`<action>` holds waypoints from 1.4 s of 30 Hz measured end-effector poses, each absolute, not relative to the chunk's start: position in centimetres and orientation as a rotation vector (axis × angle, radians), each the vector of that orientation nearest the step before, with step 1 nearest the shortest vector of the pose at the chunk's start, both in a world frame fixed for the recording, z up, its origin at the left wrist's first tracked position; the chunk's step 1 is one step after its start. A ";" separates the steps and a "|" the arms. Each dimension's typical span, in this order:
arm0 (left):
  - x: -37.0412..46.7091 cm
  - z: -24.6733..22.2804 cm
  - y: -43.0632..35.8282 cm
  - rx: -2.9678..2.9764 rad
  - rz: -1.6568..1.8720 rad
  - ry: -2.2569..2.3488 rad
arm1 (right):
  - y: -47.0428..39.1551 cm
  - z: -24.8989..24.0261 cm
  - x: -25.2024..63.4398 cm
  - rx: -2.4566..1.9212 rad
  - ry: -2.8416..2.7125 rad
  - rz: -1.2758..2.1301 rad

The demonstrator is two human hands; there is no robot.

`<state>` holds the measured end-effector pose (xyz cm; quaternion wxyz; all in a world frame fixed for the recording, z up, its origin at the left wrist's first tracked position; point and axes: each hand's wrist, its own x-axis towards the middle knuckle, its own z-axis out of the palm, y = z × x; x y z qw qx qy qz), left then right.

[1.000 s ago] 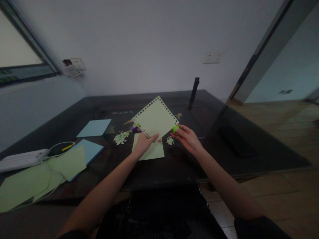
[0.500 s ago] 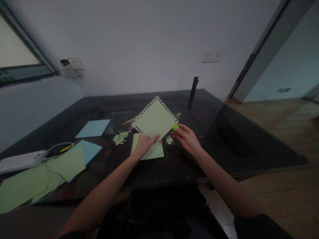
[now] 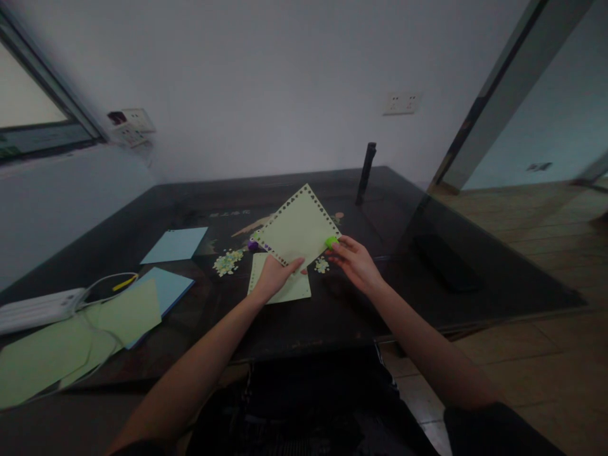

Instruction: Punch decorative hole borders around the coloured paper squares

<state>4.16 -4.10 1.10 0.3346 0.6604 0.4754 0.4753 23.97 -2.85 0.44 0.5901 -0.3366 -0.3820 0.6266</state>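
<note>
My left hand (image 3: pixel 279 276) grips a pale green sheet (image 3: pixel 298 227) near its lower corner, thumb on top. Small punched shapes run along two upper edges and the lower left edge of this sheet. Between the fingers of my right hand (image 3: pixel 350 258) is a bright green punch (image 3: pixel 331 242), which sits at the sheet's right corner. Under the held sheet lies another pale green sheet (image 3: pixel 289 292), with holes along its left edge. A purple punch (image 3: pixel 253 244) stands beside the left corner. Small paper cutouts (image 3: pixel 228 261) form a pile at the left, with a smaller pile (image 3: pixel 322 265) near my right hand.
Blue sheets (image 3: pixel 175 244) and green sheets (image 3: pixel 128 307) lie on the dark table (image 3: pixel 294 329) at the left, near a white power strip (image 3: pixel 42 309) and its cable. A black upright object (image 3: pixel 365 173) stands at the back. A dark flat object (image 3: pixel 446 263) lies at the right.
The held sheet has turned slightly and shifted a little right relative to my hands. The green punch now overlaps the sheet's right edge more. The whole view has shifted slightly.
</note>
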 end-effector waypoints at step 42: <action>4.0 0.0 -3.7 1.789 1.133 1.270 | -2.9 0.3 23.6 -0.926 -0.983 1.299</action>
